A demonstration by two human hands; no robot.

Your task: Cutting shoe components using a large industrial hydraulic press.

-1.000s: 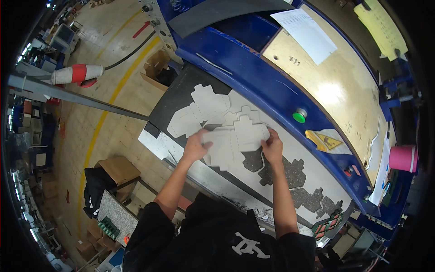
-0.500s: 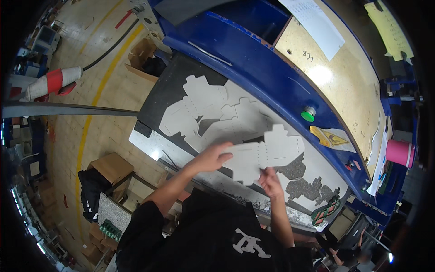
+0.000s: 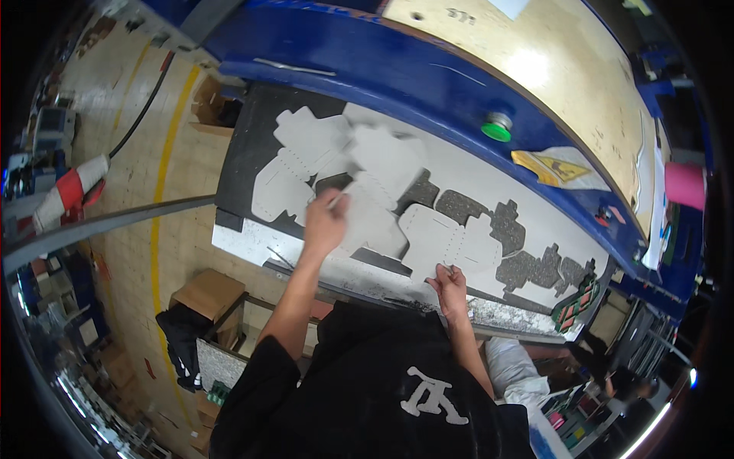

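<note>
My right hand [image 3: 449, 291] pinches the lower edge of a flat light-grey die-cut cardboard blank [image 3: 432, 236], which has notched tabs and dotted crease lines. Further left, my left hand [image 3: 326, 220] has its fingers closed at the edge of a second cardboard blank [image 3: 367, 208]; that blank's upper part is smeared by motion. Beyond my left hand, another cut blank [image 3: 279, 187] of the same kind lies on the dark bed. A large light-grey cardboard sheet [image 3: 459, 168] with cut-out openings lies behind the blanks, and the speckled dark surface shows through them.
A blue machine frame [image 3: 367, 53] with a green push button [image 3: 497, 127] rises along the far side. At the bed's right end sits a green-and-red ridged piece [image 3: 575, 304]. A grey bar [image 3: 115, 226] crosses on the left. An open cardboard box [image 3: 210, 294] stands below.
My left hand has let go of the blank in my right hand and moved left to another blank. The right-hand blank has been lowered toward the sheet. The view has shifted.
</note>
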